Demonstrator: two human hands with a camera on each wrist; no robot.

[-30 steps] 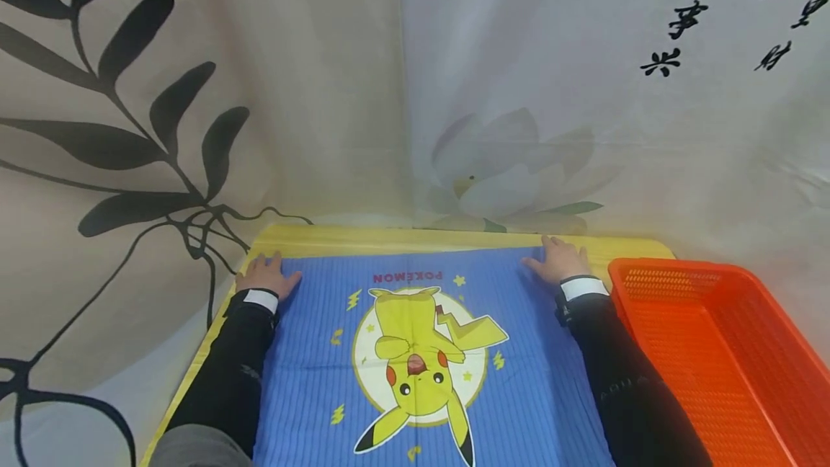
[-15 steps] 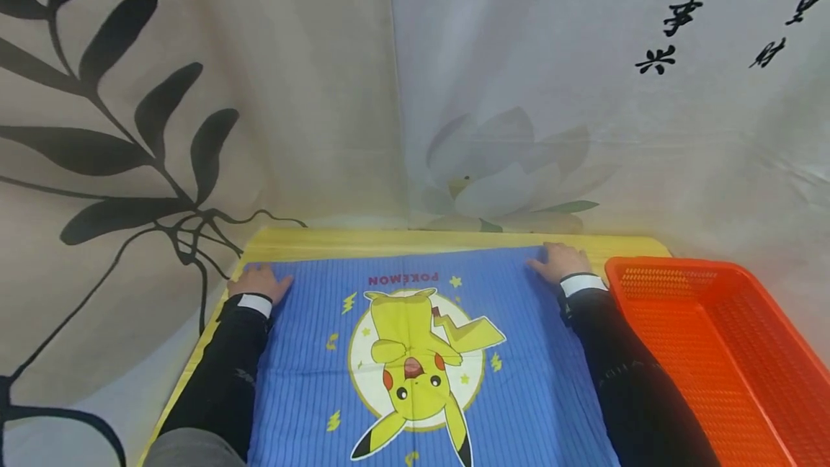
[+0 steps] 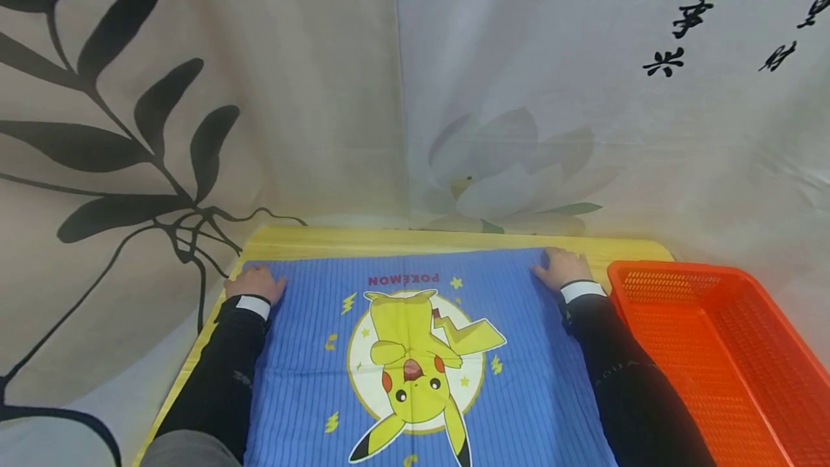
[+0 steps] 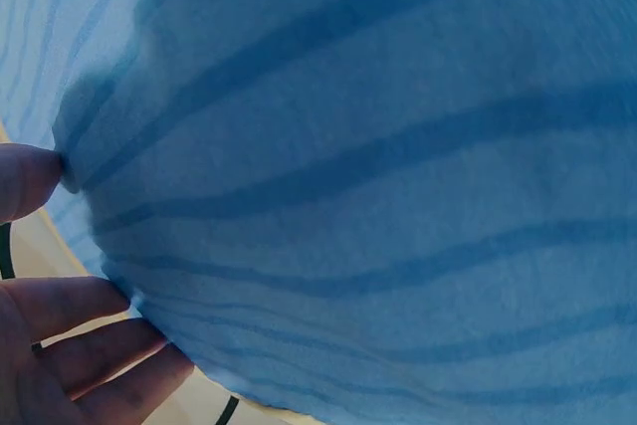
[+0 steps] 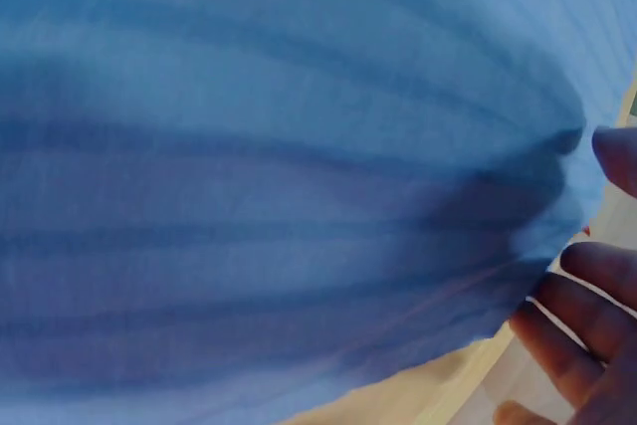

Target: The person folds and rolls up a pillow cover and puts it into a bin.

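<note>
Blue Pikachu cloth (image 3: 421,359) lies spread flat on the yellow bench (image 3: 389,240). Left hand (image 3: 255,282) pinches its far left corner, right hand (image 3: 563,268) pinches the far right corner, both grips clamped on fabric. Orange basket (image 3: 726,352) sits just right.

Both arms stretched fwd in black sleeves w/ white cuffs. Left hand (image 3: 254,282) lay at the far left corner of the blue cloth (image 3: 519,380), fingers pinching its edge. Right hand (image 3: 563,267) pinched the far right corner likewise.
</note>
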